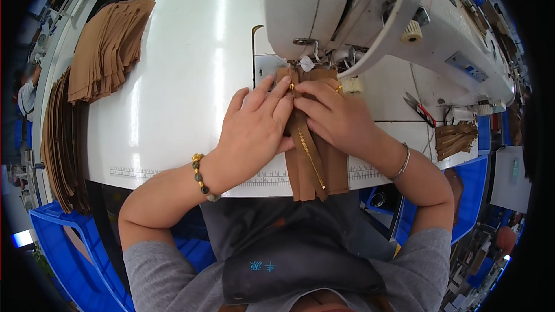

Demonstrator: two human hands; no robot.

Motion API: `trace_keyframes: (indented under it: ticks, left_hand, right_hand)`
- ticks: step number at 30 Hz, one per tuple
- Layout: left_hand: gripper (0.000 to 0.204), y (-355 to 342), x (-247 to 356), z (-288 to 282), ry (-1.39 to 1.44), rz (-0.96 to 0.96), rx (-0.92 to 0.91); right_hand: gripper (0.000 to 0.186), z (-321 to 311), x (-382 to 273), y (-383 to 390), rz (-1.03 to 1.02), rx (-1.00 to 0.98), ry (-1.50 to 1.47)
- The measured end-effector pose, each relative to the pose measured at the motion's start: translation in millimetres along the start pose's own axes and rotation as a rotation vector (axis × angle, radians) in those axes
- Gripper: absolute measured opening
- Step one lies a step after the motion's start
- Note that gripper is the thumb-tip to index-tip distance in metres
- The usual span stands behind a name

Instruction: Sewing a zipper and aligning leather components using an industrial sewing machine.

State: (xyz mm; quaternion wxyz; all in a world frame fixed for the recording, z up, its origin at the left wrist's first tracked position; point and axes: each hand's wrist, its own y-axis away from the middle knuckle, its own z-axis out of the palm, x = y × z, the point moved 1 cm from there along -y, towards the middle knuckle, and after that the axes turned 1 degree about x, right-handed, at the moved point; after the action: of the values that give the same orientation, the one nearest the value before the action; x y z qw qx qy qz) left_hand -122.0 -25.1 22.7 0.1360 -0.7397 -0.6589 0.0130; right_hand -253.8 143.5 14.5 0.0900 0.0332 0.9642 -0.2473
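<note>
- Nearest you, on the near side of the white metal sewing machine [295, 11], is your dark grey apron [300, 271], worn over a grey shirt.
- An open-topped blue plastic bin [49, 242] sits low to the machine's near left; a second blue bin [474, 185] sits to its near right.
- In front of the machine, a flat brown cloth piece [334, 162] hangs slightly over the near edge of the glossy white table [167, 81]; its far end reaches the machine's needle area.
- On that cloth, a brown-taped zip with gold metal teeth [310, 155] slants away from the machine toward you.
- Your left hand [254, 115], just before the machine, lies palm down, fingers extended, fingertips on the cloth.
- Your right hand [342, 117] is beside it, fingers curled with tips at the zip; you cannot tell whether they pinch it.
- Red-handled snips [425, 113] and a small brown fabric bundle [455, 140] lie before the machine's right part.
- Well left of the machine are two fanned brown fabric stacks [110, 46].
</note>
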Motion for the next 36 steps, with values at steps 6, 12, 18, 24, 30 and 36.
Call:
trace_keyframes:
  ticks: [6,12,18,24,30,36]
  left_hand:
    - [0.077,-0.3,0.8,-0.7,-0.023,0.006,0.001]
    - [0.076,-0.5,-2.2,0.1,0.0,0.002,0.006]
    - [0.078,-0.2,-1.3,-1.4,0.065,-0.068,-0.02]
    - [0.079,-0.6,-1.8,-0.6,0.079,-0.068,-0.02]
    - [0.078,-1.0,-3.0,-1.5,0.095,-0.076,-0.016]
    - [0.078,-2.6,-4.9,-1.5,0.077,-0.059,-0.006]
  right_hand:
    - [0.047,3.2,6.0,-0.1,0.077,-0.04,-0.031]
    - [0.047,2.5,4.2,-2.4,0.043,-0.048,0.018]
    - [0.049,4.3,6.7,1.3,0.042,-0.024,-0.029]
    - [0.046,4.1,7.1,3.0,0.015,-0.012,0.019]
    - [0.039,5.7,8.1,2.6,0.005,0.024,0.004]
    - [0.042,4.8,7.9,3.6,0.002,0.004,0.005]
